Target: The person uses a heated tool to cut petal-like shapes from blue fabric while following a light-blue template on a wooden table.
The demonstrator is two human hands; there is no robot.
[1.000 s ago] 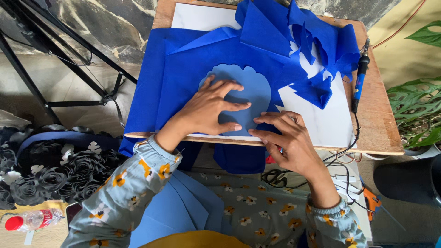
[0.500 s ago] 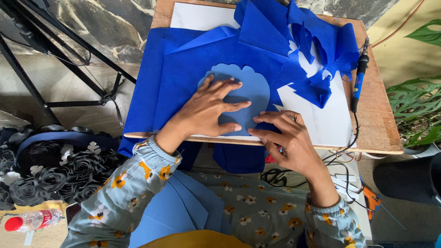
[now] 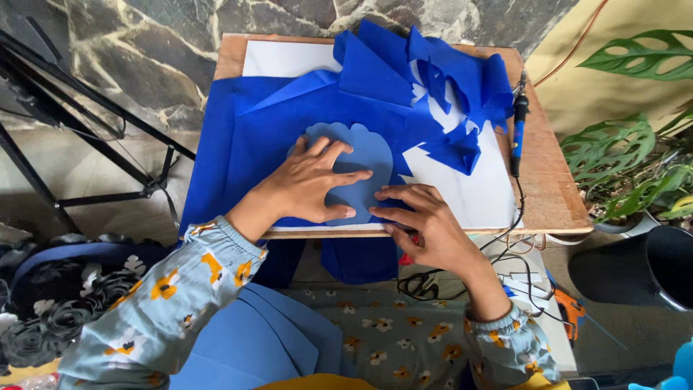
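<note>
Both hands press a light blue scalloped template (image 3: pixel 361 155) flat on the dark blue sheet (image 3: pixel 253 144) near the surface's (image 3: pixel 556 209) front edge. Left hand (image 3: pixel 310 184) lies open with fingers spread; right hand (image 3: pixel 419 220) rests open, fingertips pinning the template's lower edge. Positioning looks underway; tracing or cutting needs it steady.

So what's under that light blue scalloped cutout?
The cutout lies on dark blue cloth, pinned by the left hand. The right hand touches its edge. A white sheet shows beside; directly underneath is covered.
</note>
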